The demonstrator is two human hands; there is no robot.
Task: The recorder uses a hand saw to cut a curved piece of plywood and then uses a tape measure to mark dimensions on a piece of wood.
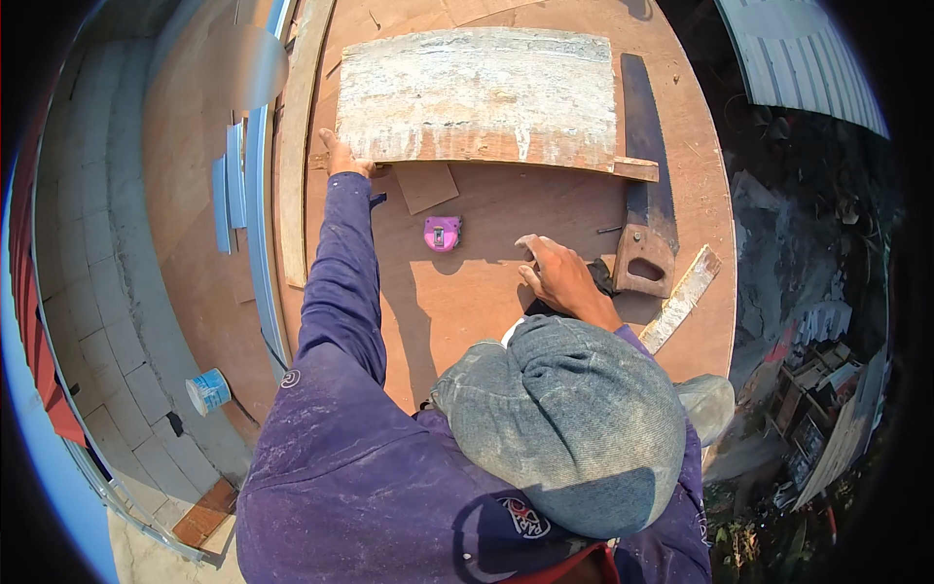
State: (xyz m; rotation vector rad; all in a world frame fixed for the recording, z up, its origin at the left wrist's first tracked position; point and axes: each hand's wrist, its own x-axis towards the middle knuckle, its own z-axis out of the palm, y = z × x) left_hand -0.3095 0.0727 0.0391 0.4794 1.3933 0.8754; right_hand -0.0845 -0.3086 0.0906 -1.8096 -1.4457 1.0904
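Note:
My left hand [344,156] is closed on the near left corner of a wooden board [477,92], whose top is smeared with white, dried residue. The board's near edge is raised off the brown plywood surface and casts a shadow. A bent, empty right hand [566,279] hovers over the plywood with its fingers apart. Left of it lies a pink and purple tape measure [443,234]. To its right is a handsaw with a dark blade [649,127] and a worn wooden handle [645,261]. Something black [601,276], partly hidden, sits behind my right wrist.
A small wood offcut [426,187] and a short strip [635,169] lie by the board. A whitish batten [683,297] rests at the right. Along the left run a long wooden strip [297,195] and blue metal profiles [259,195]. A blue-white bucket [208,391] stands lower left.

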